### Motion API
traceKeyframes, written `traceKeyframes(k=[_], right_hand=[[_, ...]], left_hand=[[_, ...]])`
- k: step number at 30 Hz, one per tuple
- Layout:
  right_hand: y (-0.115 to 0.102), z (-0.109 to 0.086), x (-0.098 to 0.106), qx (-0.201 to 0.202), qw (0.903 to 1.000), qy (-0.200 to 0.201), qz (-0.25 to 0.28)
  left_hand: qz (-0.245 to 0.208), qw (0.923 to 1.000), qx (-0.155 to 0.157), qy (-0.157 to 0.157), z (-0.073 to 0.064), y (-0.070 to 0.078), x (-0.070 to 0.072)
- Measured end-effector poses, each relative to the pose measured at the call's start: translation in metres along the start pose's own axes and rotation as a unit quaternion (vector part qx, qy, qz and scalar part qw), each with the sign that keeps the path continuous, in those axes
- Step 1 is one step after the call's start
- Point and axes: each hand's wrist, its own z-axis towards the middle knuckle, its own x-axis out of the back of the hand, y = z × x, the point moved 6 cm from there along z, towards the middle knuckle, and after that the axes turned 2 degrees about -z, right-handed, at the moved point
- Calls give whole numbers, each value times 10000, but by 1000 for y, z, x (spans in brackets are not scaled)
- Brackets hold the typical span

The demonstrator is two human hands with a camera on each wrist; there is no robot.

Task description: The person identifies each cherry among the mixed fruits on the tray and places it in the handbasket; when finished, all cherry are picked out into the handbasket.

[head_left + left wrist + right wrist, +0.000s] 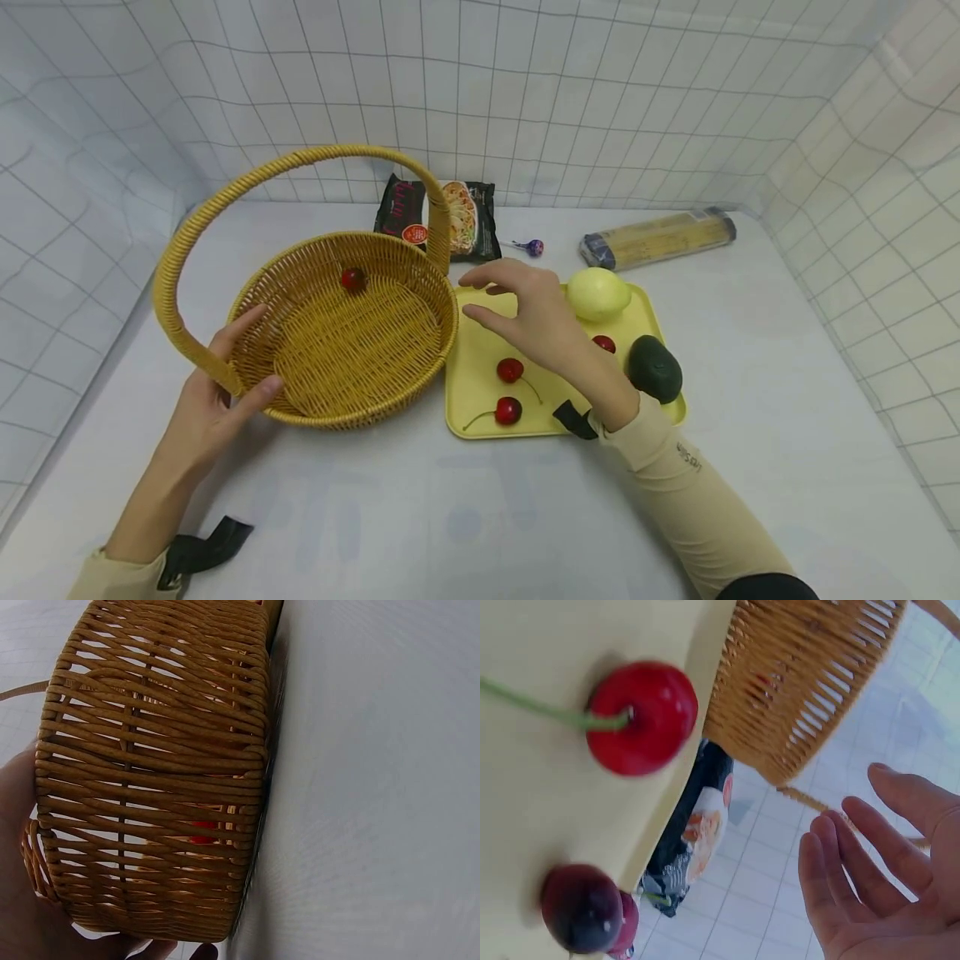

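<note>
A yellow wicker basket (360, 333) with a tall arched handle holds one red cherry (353, 279) near its far wall. My left hand (213, 392) grips its left rim at the foot of the handle, thumb inside; the left wrist view shows the woven side (150, 765) close up. To the right, my right hand (536, 312) hovers over the yellow tray (468, 421), fingers slightly bent and holding nothing. Two stemmed cherries, one nearer (508, 411) and one farther (510, 370), lie on the tray. A third cherry (603, 342) is partly hidden behind my right wrist.
A pale yellow-green lemon-like fruit (597, 294) and a dark green avocado (655, 368) sit on the tray's right part. Behind are a black food packet (472, 221), a wrapped lollipop (534, 247) and a long pack of noodles (660, 239). Grid-patterned white sheeting (525, 100) encloses the table.
</note>
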Motion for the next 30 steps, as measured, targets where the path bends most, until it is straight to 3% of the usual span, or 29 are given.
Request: traceKeyframes(k=[10, 16, 25, 30], right_hand=[[27, 1, 31, -664, 9978, 3, 73], [39, 2, 39, -715, 9969, -50, 310], [44, 2, 42, -874, 9953, -346, 234], [47, 3, 48, -980, 9944, -320, 209]], left_hand=[[-20, 9998, -198, 62, -3, 4, 4], [-29, 9998, -192, 51, -6, 4, 4], [132, 9996, -192, 136, -5, -1, 4], [137, 9998, -99, 118, -2, 1, 4]])
